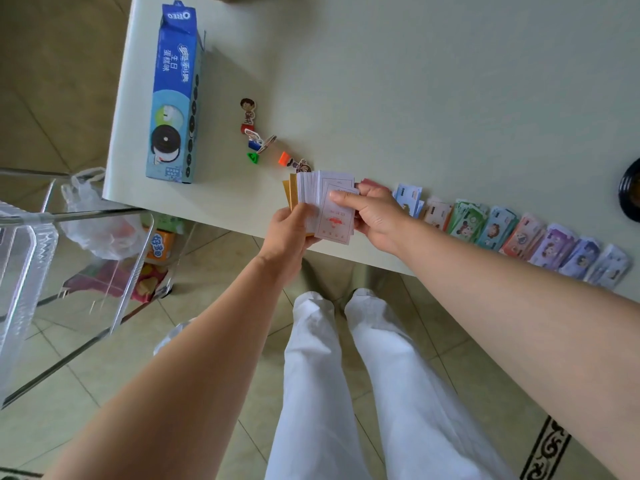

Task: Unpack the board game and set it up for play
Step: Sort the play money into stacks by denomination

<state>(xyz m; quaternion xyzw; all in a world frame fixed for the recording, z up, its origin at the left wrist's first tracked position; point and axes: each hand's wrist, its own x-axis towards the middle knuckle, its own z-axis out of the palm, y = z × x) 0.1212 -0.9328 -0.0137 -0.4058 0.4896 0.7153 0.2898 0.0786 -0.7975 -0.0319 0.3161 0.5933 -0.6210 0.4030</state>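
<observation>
Scanning L to R. A clear rack (20,254) w/ a plastic bag (93,216) stands off the left edge of the surface (381,81). Neither looks like part of the game.

Oreo box (173,95), x1, lies flat near that edge.

Pawns (258,142): x4 by base colour (red, blue, green, orange), clustered just right of the box. Most look tipped over, so not stood up yet.

Your left hand (291,230) is at the near edge, fingers curled under and round the card deck (310,188), which it holds above the edge. A few yellow/orange cards sit at the back of the deck; no. of cards can't be counted.

Your right hand (372,214) has thumb and fingers clamped on the top card (336,220), which sits partly slid off the deck. Judgement: you're mid-sort or mid-count of the cards.

Money stacks (495,230): x8 in clear view, in a row along the near edge, sorted by colour, running right from your right hand. A reddish bit behind that hand may be a 9th; can't tell.

Black round object (630,195), x1, is cut off at the right edge.

Progress est.: money is laid out and pawns are out of the box. Left to do: finish the cards, stand the pawns up, and lay the board, as no board is in view. Roughly halfway.
</observation>
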